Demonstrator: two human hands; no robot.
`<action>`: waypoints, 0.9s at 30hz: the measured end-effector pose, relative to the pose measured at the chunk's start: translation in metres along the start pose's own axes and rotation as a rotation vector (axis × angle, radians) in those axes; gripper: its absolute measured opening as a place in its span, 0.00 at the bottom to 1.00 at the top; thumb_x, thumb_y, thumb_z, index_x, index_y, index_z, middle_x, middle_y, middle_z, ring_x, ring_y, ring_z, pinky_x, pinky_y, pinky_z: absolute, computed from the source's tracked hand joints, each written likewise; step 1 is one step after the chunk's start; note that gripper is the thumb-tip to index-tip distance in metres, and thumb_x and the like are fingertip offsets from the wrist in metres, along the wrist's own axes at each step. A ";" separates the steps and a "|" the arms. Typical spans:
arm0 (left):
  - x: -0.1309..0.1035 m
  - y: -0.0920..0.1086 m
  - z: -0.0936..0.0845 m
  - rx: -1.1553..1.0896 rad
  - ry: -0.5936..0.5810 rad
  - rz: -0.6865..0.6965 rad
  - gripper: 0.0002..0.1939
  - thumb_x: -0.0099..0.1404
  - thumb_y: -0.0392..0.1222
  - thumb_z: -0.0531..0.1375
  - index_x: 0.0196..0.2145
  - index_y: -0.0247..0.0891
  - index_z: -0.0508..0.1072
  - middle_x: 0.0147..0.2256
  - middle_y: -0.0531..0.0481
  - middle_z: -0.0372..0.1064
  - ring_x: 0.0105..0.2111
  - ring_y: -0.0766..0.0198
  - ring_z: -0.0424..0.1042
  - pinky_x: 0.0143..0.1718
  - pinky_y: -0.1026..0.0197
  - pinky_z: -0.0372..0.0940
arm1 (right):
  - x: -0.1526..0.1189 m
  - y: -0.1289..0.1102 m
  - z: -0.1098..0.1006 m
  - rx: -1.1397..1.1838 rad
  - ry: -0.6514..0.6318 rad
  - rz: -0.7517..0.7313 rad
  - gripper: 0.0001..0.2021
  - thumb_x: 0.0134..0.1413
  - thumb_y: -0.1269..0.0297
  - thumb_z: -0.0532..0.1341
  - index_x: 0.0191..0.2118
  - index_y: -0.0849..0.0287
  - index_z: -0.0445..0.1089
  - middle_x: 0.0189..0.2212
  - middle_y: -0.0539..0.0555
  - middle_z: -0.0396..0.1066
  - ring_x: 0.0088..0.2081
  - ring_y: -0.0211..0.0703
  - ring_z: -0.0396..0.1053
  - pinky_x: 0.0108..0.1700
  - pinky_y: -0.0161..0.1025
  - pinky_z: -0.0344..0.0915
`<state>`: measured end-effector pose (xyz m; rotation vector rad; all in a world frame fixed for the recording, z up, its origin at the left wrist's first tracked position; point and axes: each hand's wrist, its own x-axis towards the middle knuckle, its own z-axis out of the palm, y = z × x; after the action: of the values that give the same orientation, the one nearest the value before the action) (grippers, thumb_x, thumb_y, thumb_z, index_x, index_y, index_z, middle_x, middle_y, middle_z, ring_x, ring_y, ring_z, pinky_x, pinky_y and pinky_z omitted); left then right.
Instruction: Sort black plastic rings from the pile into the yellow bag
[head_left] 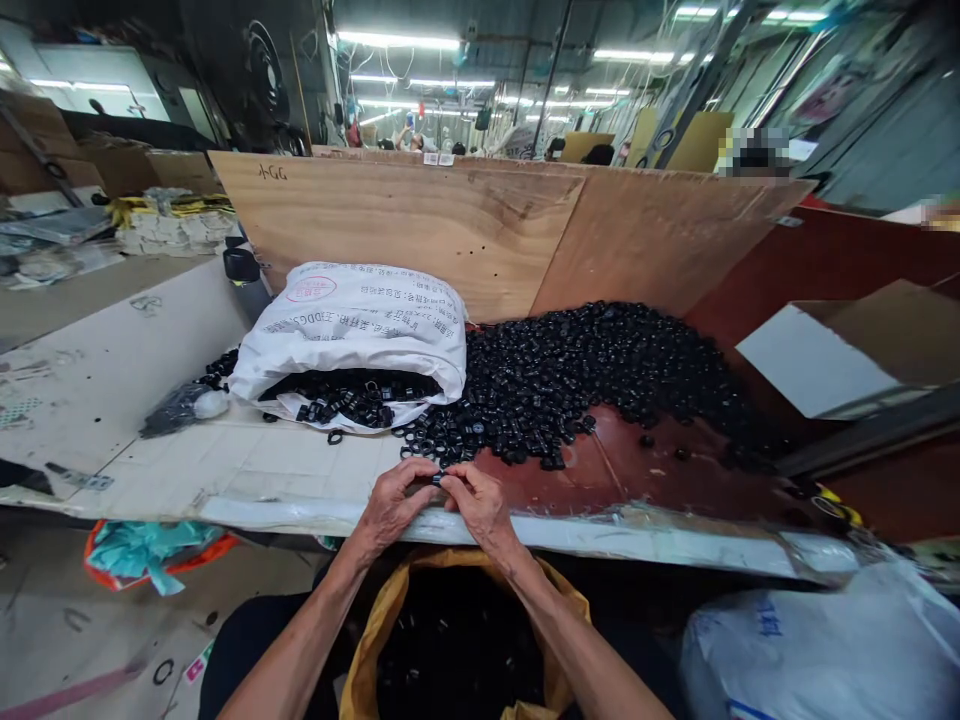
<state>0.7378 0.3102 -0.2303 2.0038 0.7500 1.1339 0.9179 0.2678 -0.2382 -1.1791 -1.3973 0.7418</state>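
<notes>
At the front edge of the bench, my left hand (396, 500) and my right hand (478, 502) meet, fingertips pinched on a small black part (436, 479) between them. Just beyond the fingers spreads a large heap of small black parts (592, 370), some of them ring-shaped. To the left of the heap a white woven sack (360, 315) lies on its side, its mouth facing me with more black parts inside. Below my wrists an open yellow sack (382, 610) holds many dark pieces.
Wooden boards (405, 215) wall the bench's back. An open cardboard box (825, 360) is at the right, a black-capped bottle (244, 275) at the left. A dark plastic bag (176, 410) lies near the bottle. A white bag (825, 650) stands at lower right, an orange-rimmed container (96, 565) at lower left.
</notes>
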 end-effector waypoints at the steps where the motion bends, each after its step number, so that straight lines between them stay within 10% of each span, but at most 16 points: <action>1: 0.000 0.000 0.000 0.001 -0.007 -0.005 0.11 0.67 0.37 0.63 0.47 0.41 0.75 0.45 0.45 0.76 0.47 0.59 0.74 0.51 0.55 0.69 | 0.000 -0.001 0.000 -0.049 0.006 -0.019 0.09 0.64 0.59 0.61 0.36 0.57 0.74 0.20 0.47 0.69 0.20 0.38 0.68 0.27 0.34 0.65; 11: 0.001 0.008 0.002 -0.037 -0.005 -0.048 0.09 0.68 0.36 0.62 0.47 0.40 0.74 0.45 0.46 0.74 0.44 0.61 0.75 0.47 0.59 0.70 | -0.006 -0.012 -0.003 -0.165 -0.003 -0.208 0.12 0.67 0.61 0.57 0.49 0.59 0.74 0.37 0.56 0.74 0.34 0.43 0.72 0.38 0.37 0.70; 21: 0.002 0.012 0.000 -0.040 -0.030 -0.039 0.09 0.68 0.37 0.61 0.46 0.40 0.75 0.44 0.46 0.75 0.45 0.59 0.74 0.50 0.56 0.69 | 0.003 -0.007 0.004 -0.397 0.041 -0.239 0.25 0.73 0.55 0.51 0.24 0.57 0.69 0.20 0.50 0.64 0.24 0.38 0.62 0.31 0.35 0.58; 27: 0.005 0.015 0.001 -0.035 -0.053 -0.033 0.08 0.69 0.37 0.60 0.45 0.39 0.75 0.42 0.46 0.75 0.43 0.60 0.74 0.48 0.57 0.68 | 0.002 -0.004 0.007 -0.325 0.194 -0.191 0.16 0.66 0.51 0.60 0.35 0.58 0.75 0.26 0.52 0.70 0.26 0.39 0.65 0.31 0.35 0.63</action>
<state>0.7431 0.3049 -0.2168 1.9770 0.7291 1.0640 0.9107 0.2695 -0.2347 -1.3055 -1.4761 0.2634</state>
